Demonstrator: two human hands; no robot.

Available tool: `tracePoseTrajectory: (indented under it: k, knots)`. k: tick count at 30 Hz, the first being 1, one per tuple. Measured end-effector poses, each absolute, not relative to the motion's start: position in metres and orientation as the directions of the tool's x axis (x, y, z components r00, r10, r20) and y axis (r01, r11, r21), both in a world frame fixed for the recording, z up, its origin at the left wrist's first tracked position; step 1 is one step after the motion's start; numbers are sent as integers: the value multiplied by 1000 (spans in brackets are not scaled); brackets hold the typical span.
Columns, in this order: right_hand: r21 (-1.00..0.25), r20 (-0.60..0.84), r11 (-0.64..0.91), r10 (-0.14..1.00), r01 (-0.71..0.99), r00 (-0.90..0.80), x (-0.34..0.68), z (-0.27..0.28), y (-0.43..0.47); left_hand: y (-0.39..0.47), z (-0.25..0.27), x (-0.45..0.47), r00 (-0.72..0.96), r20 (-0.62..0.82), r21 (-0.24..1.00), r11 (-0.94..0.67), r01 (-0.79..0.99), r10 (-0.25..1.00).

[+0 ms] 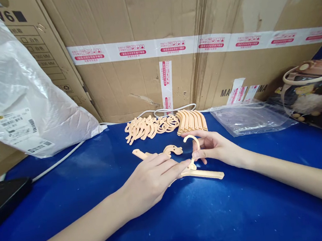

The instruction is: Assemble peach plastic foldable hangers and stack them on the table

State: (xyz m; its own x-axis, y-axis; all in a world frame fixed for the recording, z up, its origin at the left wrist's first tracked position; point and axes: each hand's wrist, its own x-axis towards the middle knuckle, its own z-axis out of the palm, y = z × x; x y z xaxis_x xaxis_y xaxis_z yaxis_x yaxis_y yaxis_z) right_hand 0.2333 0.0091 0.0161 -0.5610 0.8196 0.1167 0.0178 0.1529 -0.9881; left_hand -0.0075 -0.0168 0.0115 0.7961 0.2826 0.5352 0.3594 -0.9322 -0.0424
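Observation:
Between my hands is a small beige folding hanger, one straight hanger arm [207, 174] sticking out to the right. My right hand [210, 148] pinches the curved hanger hook [195, 140] between thumb and fingers, with the hook's foot at the middle joint. My left hand [152, 175] lies over the middle of the hanger, fingers wrapped over it and the index fingertip at the joint; its grip underneath is hidden. Just beyond the left fingers lies a loose curved piece [172, 150] with small holes. Another straight arm end [138, 153] pokes out past my left knuckles.
Rows of beige hanger parts [150, 127] and stacked arms [191, 121] lie at the back of the blue table [194, 216]. Clear plastic bags [252, 116] and a dark bag [313, 93] are at right. At left stand a white parcel [25, 92] and a black object [8, 198]. Cardboard boxes [127, 20] wall the back.

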Motion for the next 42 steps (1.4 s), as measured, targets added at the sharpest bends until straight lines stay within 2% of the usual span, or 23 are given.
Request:
tracePoseTrajectory:
  k: [5,13,28,32,38,42]
  knots:
    - [-985,113,168,832,52,-543,234,15,9,-17,12,-6,801,522,-56,-926,374,292]
    - [-979,90,167,870,118,-485,233,20,6,-17,7,-7,805,508,-149,-890,431,305]
    - [-999,35,50,884,21,-467,231,17,6,-19,15,-5,816,501,-132,-906,402,290]
    - [-1000,17,25,873,10,-488,230,16,5,-20,14,-6,827,484,-161,-899,406,287]
    - [-998,53,57,863,-9,-503,228,16,3,-22,15,-4,812,500,-141,-896,421,302]
    - [-991,134,124,857,-54,-498,224,18,-3,-28,22,-1,742,550,-98,-852,514,384]
